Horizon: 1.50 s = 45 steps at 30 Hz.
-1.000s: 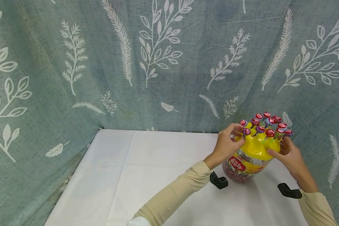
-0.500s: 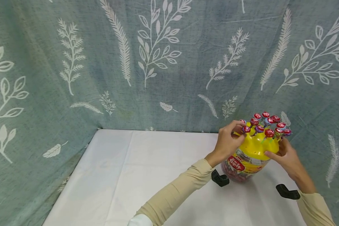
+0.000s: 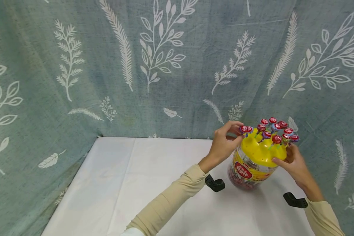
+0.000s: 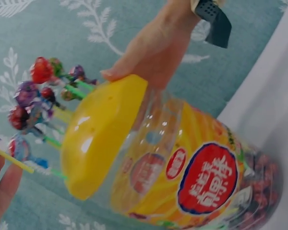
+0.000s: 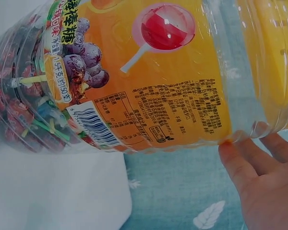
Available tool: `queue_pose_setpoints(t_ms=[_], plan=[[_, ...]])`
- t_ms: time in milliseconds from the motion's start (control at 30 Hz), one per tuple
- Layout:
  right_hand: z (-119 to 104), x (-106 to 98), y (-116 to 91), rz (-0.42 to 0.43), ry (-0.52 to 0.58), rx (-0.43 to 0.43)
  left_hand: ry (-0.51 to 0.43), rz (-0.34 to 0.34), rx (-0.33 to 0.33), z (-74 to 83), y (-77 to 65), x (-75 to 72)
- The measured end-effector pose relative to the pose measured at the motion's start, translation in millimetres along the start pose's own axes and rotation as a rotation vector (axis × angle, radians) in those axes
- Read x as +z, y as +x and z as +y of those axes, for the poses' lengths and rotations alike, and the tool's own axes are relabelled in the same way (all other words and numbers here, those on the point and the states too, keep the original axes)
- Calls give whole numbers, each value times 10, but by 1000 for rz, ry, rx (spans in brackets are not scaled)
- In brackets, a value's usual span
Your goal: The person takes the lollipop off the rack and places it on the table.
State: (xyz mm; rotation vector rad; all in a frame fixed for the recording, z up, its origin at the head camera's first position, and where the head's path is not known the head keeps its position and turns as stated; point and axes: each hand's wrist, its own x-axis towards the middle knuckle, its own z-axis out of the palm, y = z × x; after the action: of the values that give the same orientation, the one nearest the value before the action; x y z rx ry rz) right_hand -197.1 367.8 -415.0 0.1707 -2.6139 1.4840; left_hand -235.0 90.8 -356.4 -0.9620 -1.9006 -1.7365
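Observation:
A clear lollipop jar point(image 3: 243, 170) with a yellow lid point(image 3: 264, 153) stands on the white table's right side. Several wrapped lollipops point(image 3: 276, 139) stick up out of the lid. My left hand point(image 3: 221, 146) pinches a lollipop point(image 3: 243, 129) beside the lid's left edge. The left wrist view shows its yellow stick point(image 4: 15, 162), lower end free of the lid. My right hand point(image 3: 296, 167) grips the jar's upper right side, thumb on the lid. Its fingers point(image 5: 240, 163) touch the jar near the neck in the right wrist view.
The white tabletop point(image 3: 153, 170) stretches left of the jar. Green leaf-patterned cloth point(image 3: 177, 65) hangs behind it and along both sides. Each wrist carries a black camera mount, such as the left mount point(image 3: 214, 183). More wrapped candy point(image 4: 264, 187) lies in the jar's bottom.
My left hand has drawn a lollipop up and left, away from the lid. My right hand keeps its place on the jar. The whole head view has shifted slightly.

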Motion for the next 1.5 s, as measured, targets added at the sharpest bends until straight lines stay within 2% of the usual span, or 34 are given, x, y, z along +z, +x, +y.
queue_pose_setpoints(t_ms=[167,267,500,800,1100,1400,1500], plan=[[8,1,6,1,3,3,-18,3,-32,214,-24,-260],[10,-4,13,-1,9,2,-4,2,-53,220,-56,-387],[22,-2,21,7,16,-2,27,-10,-98,123,-176,-642],[28,16,-7,11,29,11,73,32,-184,6,-347,-951],[62,29,-44,32,32,-6,102,42,-278,-110,-524,-1208],[53,57,-45,30,42,-11,153,51,-327,-239,-732,-1449],[55,57,-53,32,40,-16,148,54,-372,-295,-794,-1525]])
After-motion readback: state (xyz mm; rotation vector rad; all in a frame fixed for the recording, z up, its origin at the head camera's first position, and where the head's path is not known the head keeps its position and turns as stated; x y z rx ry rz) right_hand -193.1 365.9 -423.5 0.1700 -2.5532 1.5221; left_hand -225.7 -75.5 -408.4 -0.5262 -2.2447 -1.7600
